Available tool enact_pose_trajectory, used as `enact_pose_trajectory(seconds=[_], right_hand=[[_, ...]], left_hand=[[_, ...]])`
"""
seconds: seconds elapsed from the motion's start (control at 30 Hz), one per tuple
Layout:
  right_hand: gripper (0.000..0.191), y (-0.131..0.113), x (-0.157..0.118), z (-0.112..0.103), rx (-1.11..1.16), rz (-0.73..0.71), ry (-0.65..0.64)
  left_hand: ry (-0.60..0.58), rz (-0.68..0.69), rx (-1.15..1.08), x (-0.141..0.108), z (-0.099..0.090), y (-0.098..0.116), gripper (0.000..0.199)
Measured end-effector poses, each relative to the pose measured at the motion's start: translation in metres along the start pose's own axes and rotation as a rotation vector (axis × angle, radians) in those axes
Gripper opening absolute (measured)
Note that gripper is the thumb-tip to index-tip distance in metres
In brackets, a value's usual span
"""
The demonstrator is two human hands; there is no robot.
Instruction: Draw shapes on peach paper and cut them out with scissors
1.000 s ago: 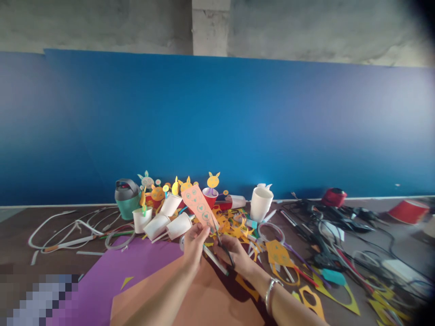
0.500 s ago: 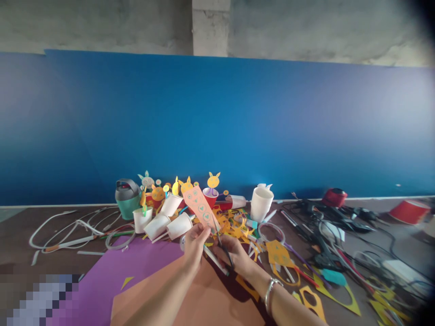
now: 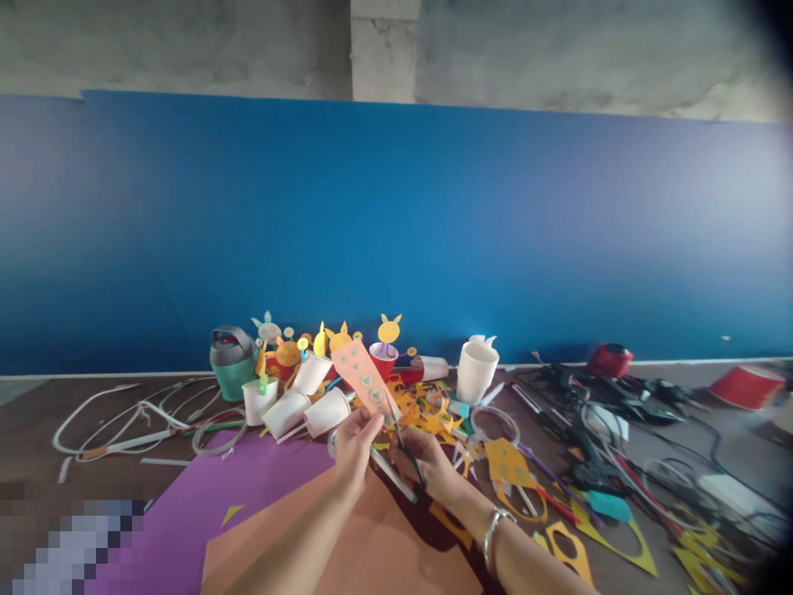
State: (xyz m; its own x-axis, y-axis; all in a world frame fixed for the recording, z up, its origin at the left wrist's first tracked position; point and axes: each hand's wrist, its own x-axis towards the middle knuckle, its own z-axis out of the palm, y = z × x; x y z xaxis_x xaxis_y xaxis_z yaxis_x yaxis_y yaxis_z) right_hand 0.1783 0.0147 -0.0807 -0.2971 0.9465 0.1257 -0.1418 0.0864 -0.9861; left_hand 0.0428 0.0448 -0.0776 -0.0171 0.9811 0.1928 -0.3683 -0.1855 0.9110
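Note:
Between finger and thumb, my left hand grips the lower end of a pink paper strip, which has green circles and hearts drawn on it. My right hand is closed round the dark handles of a pair of scissors. The scissor blades meet the right edge of the strip near its lower end; whether they are fully closed is too small to tell. Beneath both hands lie an orange-brown sheet and, to the left, a purple sheet. A white marker-like stick shows between the hands.
White paper cups and yellow paper animal heads stand behind the hands. Yellow paper scraps spread to the right. A teal lidded bottle, white cables, stacked cups and a black glue gun lie around the table.
The pink strip has tilted slightly to the left at its top. Both hands keep nearly the same place, with the scissors still at the strip's edge.

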Motion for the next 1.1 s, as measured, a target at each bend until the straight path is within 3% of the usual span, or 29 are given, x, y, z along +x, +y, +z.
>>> enact_pose_trajectory(seconds=[1.1], right_hand=[[0.032,-0.0055,-0.0007,0.0032,0.004,0.007,0.043]], left_hand=[[-0.072,-0.052,-0.077,-0.0003,-0.0010,-0.0057,0.021]])
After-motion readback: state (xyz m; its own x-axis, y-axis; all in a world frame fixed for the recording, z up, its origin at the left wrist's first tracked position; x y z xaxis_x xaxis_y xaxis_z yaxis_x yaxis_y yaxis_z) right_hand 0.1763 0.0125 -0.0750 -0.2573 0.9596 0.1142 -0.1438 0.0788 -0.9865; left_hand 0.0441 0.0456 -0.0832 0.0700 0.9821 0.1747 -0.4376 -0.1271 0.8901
